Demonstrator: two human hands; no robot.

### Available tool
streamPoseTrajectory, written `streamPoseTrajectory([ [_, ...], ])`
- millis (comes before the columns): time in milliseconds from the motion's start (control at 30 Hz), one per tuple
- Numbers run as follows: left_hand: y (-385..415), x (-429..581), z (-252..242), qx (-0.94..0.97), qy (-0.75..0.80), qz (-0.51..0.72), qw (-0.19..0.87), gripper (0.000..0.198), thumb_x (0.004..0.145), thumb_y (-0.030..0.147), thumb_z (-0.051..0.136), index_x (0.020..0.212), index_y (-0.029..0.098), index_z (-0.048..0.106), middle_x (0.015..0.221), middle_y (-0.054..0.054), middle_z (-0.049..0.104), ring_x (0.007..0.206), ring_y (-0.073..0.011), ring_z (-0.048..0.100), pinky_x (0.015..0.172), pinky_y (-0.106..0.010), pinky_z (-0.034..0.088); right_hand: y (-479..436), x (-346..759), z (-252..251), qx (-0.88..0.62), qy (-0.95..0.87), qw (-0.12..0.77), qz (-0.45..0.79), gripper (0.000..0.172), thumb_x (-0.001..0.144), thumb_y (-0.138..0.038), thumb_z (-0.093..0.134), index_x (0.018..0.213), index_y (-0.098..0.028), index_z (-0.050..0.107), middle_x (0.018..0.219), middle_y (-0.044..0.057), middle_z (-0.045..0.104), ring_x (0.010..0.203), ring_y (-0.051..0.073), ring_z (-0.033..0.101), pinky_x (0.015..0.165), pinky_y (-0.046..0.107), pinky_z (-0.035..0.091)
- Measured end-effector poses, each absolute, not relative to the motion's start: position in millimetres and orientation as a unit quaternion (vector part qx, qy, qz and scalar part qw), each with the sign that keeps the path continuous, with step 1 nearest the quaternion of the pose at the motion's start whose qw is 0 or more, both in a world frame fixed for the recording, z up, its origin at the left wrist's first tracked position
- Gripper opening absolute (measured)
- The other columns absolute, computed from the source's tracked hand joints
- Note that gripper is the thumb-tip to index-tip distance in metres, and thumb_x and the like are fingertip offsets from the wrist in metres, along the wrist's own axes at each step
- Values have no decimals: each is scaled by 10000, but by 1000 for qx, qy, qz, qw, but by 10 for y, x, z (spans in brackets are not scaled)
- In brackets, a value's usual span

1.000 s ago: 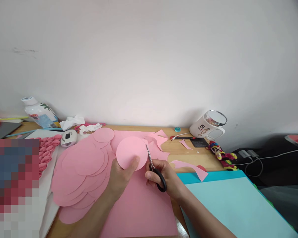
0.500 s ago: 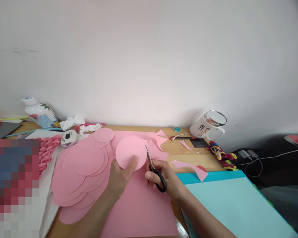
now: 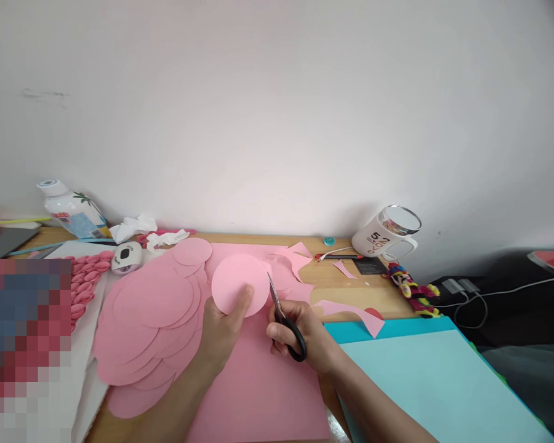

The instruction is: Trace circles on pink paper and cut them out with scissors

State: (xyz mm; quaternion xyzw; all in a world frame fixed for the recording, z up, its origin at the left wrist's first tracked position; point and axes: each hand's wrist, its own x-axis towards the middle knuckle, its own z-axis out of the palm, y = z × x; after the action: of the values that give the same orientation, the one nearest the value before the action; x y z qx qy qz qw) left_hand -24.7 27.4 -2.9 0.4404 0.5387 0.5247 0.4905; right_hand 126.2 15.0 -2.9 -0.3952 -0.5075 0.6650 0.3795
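A round pink paper disc (image 3: 237,277) is pinched in my left hand (image 3: 224,323), thumb on top and fingers beneath it. My right hand (image 3: 298,329) is closed round the black handles of a pair of scissors (image 3: 295,341). Their metal blades point up and away, close by the disc's right edge; whether they touch it I cannot tell. Beneath both hands lies a large pink sheet of paper (image 3: 258,394). To the left, a spread pile of pink paper circles (image 3: 152,295) overlaps the sheet.
Pink offcuts (image 3: 300,261) lie behind my right hand, and a curved strip (image 3: 351,311) rests by a pale blue sheet (image 3: 443,381). A white mug (image 3: 373,237) and a doll-like figure (image 3: 410,289) are at right. A tilted bottle (image 3: 74,209) and crumpled tissue (image 3: 132,227) stand left.
Both hands, with the disc and scissors, have shifted slightly left. The scissor blades look nearly closed in both frames. Nothing has been let go.
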Motion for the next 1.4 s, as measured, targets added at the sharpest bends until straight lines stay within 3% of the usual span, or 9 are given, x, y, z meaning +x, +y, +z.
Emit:
streamPoseTrajectory([
  [167,258,-239,30,444,564,496,488,250,625,333,705,743,115,673,679,-67,693,681,-213,649,533,-242,516,176,1268,17,-399,-520,392,645,345,634,-446,730,671,-164,535,500,-45,499,458,89,445,453,226,351],
  [367,261,-208,101,438,556,492,507,290,574,329,719,766,114,683,727,-83,715,728,-240,666,580,-271,543,200,1288,66,-407,-527,400,629,406,587,-488,748,641,-172,499,529,-58,445,484,77,394,459,217,320],
  [767,278,-255,24,490,528,492,489,257,661,379,662,641,124,646,647,-63,672,653,-200,622,538,-248,502,192,1297,93,-413,-555,386,610,450,611,-591,686,623,-178,506,535,-30,470,492,97,403,458,229,336],
  [1400,286,-261,-22,482,521,511,485,261,680,379,656,672,118,656,679,-63,676,666,-195,613,557,-250,492,179,1300,37,-417,-540,387,621,391,655,-515,686,604,-178,495,431,-52,464,411,86,419,414,214,311],
])
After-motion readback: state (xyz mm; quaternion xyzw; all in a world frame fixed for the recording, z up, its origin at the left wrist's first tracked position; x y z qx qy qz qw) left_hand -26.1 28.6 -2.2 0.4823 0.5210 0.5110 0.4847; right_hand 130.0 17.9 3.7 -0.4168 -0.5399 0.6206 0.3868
